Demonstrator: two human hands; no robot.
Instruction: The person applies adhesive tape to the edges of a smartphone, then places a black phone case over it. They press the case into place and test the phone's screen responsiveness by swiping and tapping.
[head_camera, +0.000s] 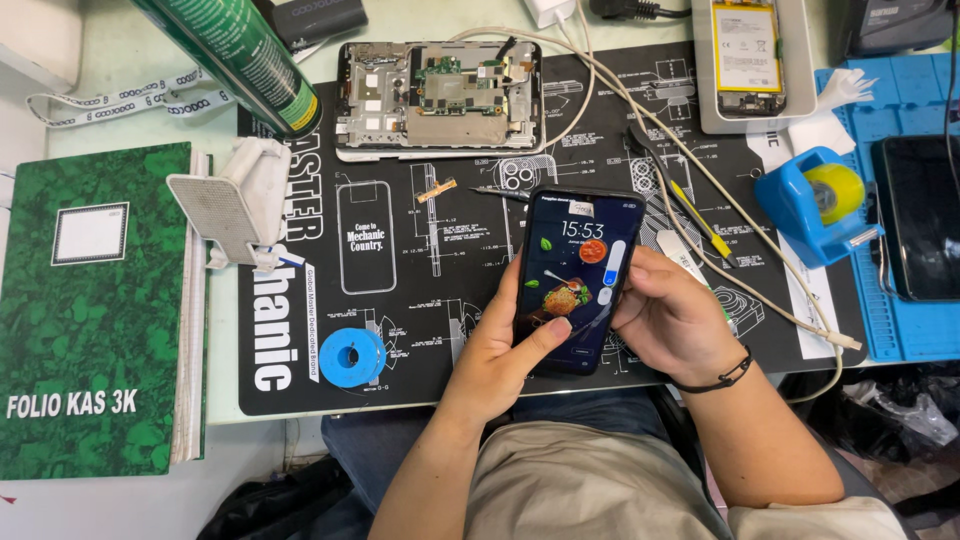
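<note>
I hold the black smartphone with the lit screen (577, 280) in both hands over the black work mat (420, 330). My left hand (505, 350) grips its edge, thumb on the glass. My right hand (672, 318) clasps the other side. Beyond my fingers lies an opened tablet frame (440, 98); left of my left hand, a blue round spool (352, 357).

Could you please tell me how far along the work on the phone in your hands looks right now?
Done: the phone is closed up and its screen is lit. In hand: the left hand holds it, thumb on the glass, while the right hand steadies its edge. Left: the opened tablet lies with its boards bare, and another opened phone shows its battery.
</note>
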